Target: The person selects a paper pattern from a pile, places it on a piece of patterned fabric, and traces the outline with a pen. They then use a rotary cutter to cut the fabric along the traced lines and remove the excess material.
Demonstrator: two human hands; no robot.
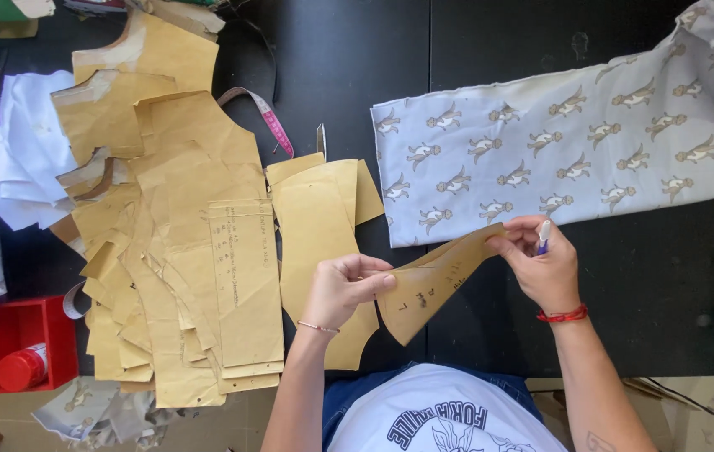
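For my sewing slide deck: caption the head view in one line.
Both hands, left and right, hold a curved brown paper pattern piece above a black table, beside printed fabric.

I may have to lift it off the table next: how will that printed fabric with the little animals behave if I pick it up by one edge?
The printed fabric is probably floppy: it lies flat and bunches into folds at its right end. It looks thin and light, so it would likely drape and trail. On the smooth black table, a push may slide or wrinkle it.
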